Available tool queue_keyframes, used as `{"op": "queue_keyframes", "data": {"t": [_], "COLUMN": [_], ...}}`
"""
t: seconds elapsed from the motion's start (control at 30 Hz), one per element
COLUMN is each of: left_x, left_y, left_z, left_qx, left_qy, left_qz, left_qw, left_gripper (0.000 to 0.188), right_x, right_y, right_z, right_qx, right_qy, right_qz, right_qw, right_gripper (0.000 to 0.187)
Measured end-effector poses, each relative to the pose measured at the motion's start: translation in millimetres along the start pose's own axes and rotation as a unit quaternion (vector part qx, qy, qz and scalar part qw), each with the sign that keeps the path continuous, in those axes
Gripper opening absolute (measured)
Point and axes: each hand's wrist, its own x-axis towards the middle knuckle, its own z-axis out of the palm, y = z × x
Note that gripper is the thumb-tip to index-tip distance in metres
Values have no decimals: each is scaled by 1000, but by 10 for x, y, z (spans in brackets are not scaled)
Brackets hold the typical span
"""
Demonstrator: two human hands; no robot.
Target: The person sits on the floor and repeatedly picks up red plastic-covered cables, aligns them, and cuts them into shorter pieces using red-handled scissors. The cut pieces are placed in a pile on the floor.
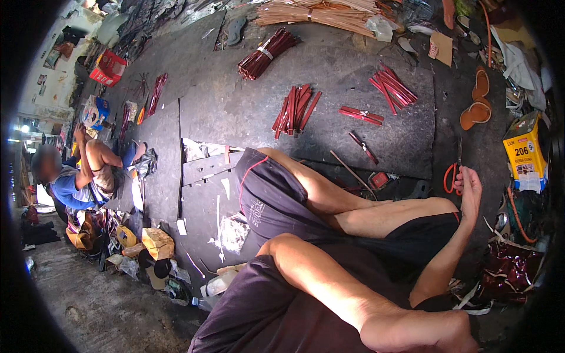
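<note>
My right hand [469,189] is out at the right, its fingers closed over one handle loop of a pair of scissors [451,178]. The scissors have orange handles, and their dark blades point away from me across the black mat. My left arm bends across my body, and my left hand [415,330] is at the lower edge with its back showing; its fingers are hidden. Beyond my crossed legs lie a loose pile of dark red strips [296,110], another red bunch [393,88], a short stack of red strips [361,115] and a small dark red piece [364,147].
A tied red bundle [268,54] and tan strips [318,13] lie at the back. Brown sandal-shaped pieces [475,113] and a yellow box [524,150] stand right. Another person [82,176] sits at far left near a red box [108,67]. A thin stick [353,173] lies beyond my legs.
</note>
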Motion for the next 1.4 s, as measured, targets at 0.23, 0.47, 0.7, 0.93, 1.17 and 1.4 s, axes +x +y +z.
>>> {"op": "queue_keyframes", "data": {"t": [0.23, 0.47, 0.7, 0.93, 1.17, 1.4], "left_x": [54, -432, -1574, -2430, -2741, -2966], "left_y": [-275, 991, 2272, 2848, 3021, 3057], "left_z": [-131, -635, -1033, -1569, -1715, -1800], "left_qx": [-172, 595, 795, 633, 714, 726], "left_qy": [-44, 24, 496, 742, 681, 684], "left_qz": [3, -187, -195, 69, 50, 19], "left_qw": [984, 781, 291, 207, 154, 75], "left_gripper": [76, 48, 37, 40, 43, 27], "right_x": [27, -67, -286, -395, -709, -454], "right_y": [30, -91, -82, 713, 1591, 1646], "right_z": [-2, -36, -480, -1031, -1010, -697], "right_qx": [-8, 119, 116, 176, 201, -8], "right_qy": [-11, 38, 188, 471, 547, 425], "right_qz": [2, -4, -65, -55, 43, 53], "right_qw": [1000, 992, 973, 863, 811, 903], "right_gripper": [29, 29, 28, 34, 40, 27]}}
